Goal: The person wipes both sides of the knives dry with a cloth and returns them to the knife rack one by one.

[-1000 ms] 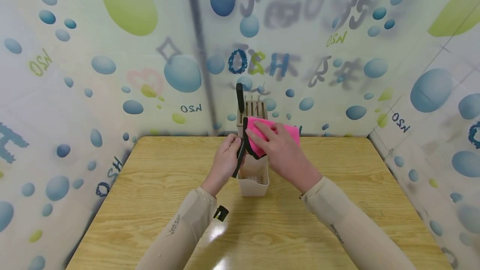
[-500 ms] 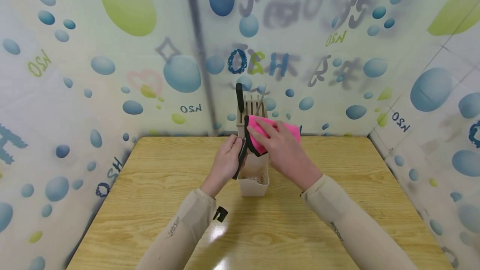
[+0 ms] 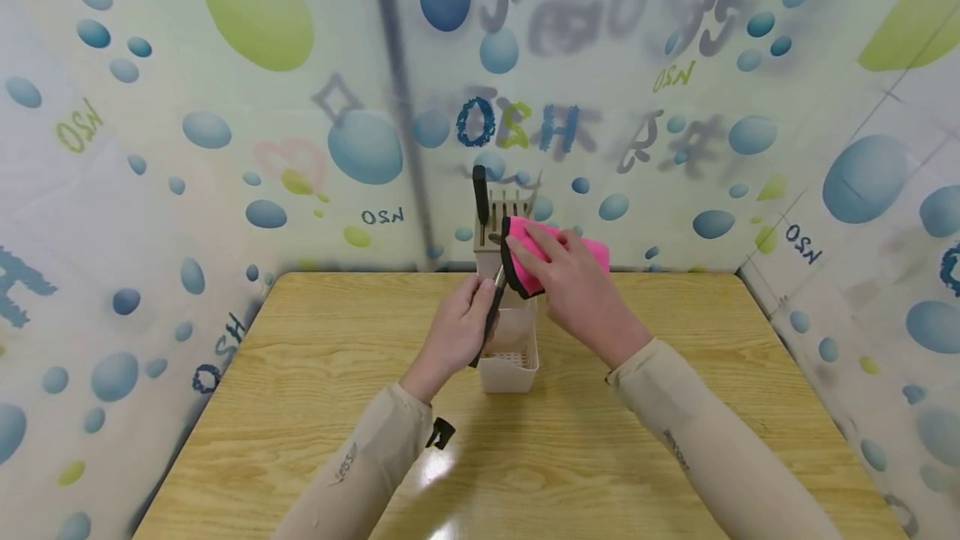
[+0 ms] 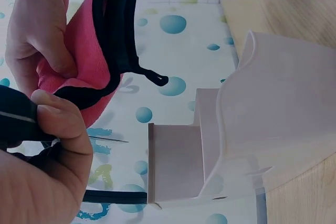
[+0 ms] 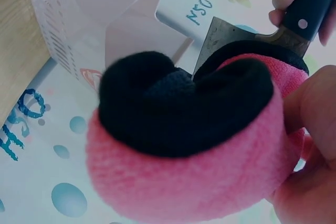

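Note:
In the head view my left hand (image 3: 453, 332) grips the black handle of a knife (image 3: 492, 319), which tilts up and away over the beige holder (image 3: 510, 377). My right hand (image 3: 581, 294) holds a folded pink cloth (image 3: 596, 253) with black edging around the blade, just beyond the handle. A short length of bare metal shows between handle and cloth. The right wrist view has the broad grey blade (image 5: 221, 36) sticking out past the cloth's black edge. Most of the blade is hidden by the cloth.
Another black-handled utensil (image 3: 480, 194) stands upright in the left slot of the slotted rack (image 3: 483, 250) at the back of the holder. A wooden table (image 3: 337, 332) lies below, backed by a bubble-patterned wall (image 3: 300, 148). A black strap end (image 3: 441, 433) hangs by the left sleeve.
The cloth and right hand have slid up and to the right along the blade, baring metal near the handle. The left hand has shifted slightly right with the knife.

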`<act>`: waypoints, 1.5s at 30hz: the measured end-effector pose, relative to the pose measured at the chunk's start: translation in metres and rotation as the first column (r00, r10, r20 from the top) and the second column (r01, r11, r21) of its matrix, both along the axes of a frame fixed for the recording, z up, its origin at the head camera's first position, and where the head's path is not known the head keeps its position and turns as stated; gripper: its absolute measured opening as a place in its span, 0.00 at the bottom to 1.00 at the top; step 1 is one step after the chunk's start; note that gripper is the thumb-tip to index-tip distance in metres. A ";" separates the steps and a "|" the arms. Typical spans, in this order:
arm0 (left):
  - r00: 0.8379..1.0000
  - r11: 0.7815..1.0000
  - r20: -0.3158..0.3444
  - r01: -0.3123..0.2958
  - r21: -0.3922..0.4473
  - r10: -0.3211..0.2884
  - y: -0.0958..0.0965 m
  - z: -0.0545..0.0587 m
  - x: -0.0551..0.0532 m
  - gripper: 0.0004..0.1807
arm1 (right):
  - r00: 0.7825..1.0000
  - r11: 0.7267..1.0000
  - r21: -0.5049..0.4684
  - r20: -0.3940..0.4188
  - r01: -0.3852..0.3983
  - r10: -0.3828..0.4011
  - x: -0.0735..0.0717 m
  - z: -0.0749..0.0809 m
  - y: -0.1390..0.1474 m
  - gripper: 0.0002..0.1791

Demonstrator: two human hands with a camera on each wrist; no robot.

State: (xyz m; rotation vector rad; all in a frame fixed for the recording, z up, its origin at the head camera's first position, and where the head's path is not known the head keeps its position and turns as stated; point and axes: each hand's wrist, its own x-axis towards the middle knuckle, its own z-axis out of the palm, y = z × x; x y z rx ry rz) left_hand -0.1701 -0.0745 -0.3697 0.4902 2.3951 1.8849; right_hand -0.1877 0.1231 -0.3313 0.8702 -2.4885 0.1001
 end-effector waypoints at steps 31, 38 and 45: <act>0.993 0.995 -0.069 0.095 -0.033 -0.097 -0.002 0.001 0.016 0.14 | 0.992 0.970 -0.211 0.038 0.123 -0.117 -0.031 0.000 0.018 0.38; 0.992 0.993 -0.056 0.115 -0.003 -0.115 0.000 0.001 0.019 0.14 | 0.990 0.946 -0.293 0.077 0.138 -0.120 -0.039 -0.001 0.021 0.35; 0.991 0.994 -0.070 0.113 0.003 -0.113 0.003 0.002 0.022 0.15 | 0.991 0.929 -0.349 0.097 0.121 -0.093 -0.039 -0.003 0.022 0.34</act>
